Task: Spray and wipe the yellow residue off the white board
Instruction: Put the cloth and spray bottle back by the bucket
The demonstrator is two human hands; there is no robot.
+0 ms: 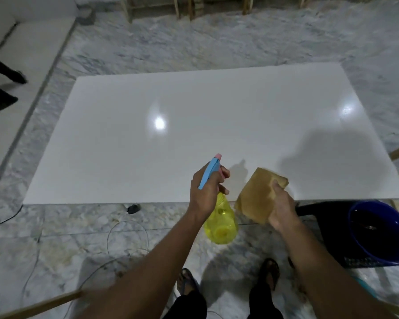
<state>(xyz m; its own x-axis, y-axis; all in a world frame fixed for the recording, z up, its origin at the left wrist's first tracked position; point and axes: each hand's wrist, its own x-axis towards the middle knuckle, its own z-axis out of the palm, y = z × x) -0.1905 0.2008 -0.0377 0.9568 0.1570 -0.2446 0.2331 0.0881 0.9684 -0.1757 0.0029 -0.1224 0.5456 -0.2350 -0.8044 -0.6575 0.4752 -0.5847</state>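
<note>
A large glossy white board (194, 125) lies flat on the marble floor in front of me. No yellow residue shows on it from here, only two light reflections. My left hand (205, 192) grips a yellow spray bottle (221, 224) by its neck, fingers around the blue and pink spray head (211, 169), nozzle pointing out over the board's near edge. My right hand (281, 208) holds a folded tan cloth (256, 194) just above the board's near edge, right of the bottle.
A dark blue bucket (378, 233) stands on the floor at my right. Thin cables (124, 229) and a small black plug (133, 208) lie on the floor at the left. Wooden sticks (44, 302) cross the bottom left. Another person's legs (2, 88) show at far left.
</note>
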